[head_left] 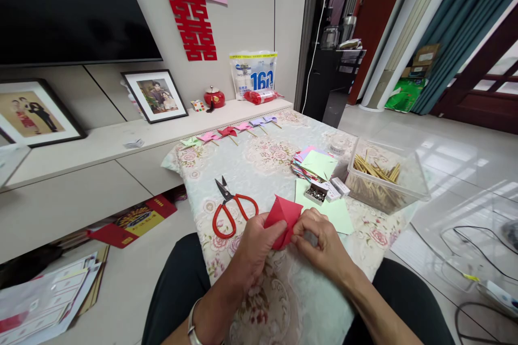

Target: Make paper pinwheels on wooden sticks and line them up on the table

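Red folded paper point(283, 218) pinched between left hand point(254, 250) and right hand point(321, 242), fingers curled.

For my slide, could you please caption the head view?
Both hands, left hand and right hand, fold red paper beside red-handled scissors.

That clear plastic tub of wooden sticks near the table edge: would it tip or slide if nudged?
The clear plastic tub looks low and wide, so it would probably slide rather than tip. It seems light, only partly filled with wooden sticks. The flowered tablecloth under it may bunch up and drag.
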Motion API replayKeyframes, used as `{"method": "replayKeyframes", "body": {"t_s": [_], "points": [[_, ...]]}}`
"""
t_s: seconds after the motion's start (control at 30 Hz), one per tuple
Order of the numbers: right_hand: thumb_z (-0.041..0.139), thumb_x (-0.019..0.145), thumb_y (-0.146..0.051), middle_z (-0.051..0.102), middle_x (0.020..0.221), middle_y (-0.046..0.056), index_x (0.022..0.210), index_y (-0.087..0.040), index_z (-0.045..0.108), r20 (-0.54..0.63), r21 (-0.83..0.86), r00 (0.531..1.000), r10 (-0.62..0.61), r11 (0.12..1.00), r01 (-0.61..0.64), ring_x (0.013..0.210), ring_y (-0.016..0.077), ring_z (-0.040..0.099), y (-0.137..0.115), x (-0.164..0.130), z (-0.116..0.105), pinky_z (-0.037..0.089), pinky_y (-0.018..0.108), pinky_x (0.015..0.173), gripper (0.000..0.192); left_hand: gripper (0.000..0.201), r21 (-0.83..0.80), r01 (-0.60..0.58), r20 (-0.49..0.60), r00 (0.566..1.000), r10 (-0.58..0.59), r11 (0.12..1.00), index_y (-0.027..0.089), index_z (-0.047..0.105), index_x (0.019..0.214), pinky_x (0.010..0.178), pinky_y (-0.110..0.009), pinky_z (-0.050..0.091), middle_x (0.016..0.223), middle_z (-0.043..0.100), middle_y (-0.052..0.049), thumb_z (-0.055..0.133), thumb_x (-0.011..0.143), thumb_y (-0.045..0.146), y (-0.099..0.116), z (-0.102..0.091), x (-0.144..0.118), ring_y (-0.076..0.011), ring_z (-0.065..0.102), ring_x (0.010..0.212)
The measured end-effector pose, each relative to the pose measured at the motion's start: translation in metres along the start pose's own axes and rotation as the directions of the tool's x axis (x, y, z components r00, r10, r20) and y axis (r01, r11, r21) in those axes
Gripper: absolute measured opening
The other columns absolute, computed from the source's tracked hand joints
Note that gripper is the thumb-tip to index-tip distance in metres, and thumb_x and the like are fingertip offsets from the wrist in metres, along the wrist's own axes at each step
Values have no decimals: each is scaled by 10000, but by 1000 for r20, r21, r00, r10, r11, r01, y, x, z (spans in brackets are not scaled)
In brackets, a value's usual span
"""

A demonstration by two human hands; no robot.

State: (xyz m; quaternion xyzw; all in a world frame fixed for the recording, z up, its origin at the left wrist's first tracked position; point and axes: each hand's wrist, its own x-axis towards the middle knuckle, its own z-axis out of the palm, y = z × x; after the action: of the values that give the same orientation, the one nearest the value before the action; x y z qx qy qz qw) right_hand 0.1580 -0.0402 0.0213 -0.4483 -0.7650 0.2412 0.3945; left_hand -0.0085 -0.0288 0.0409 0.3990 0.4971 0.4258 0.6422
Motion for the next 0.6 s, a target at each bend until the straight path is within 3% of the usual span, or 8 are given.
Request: {"method": "replayKeyframes", "body": {"t_s": [0.33,0.6], "points": [[569,754,-159,566,679,6,640,-208,560,68,164,980,187,967,-196,712,188,526,-2,3,-2,376,307,668,125,196,118,-38,-34,999,42,992,152,687,727,534,-241,413,623,639,-8,708,701,345,-12,-1,0,-158,557,590],[565,724,-162,565,678,6,631,-198,565,92,191,965,247,946,-261,722,185,523,-1,3,-2,371,295,667,100,177,256,-111,-36,992,124,960,144,699,738,530,-234,404,625,638,-4,659,734,317,-15,-3,0,-155,543,589]]}}
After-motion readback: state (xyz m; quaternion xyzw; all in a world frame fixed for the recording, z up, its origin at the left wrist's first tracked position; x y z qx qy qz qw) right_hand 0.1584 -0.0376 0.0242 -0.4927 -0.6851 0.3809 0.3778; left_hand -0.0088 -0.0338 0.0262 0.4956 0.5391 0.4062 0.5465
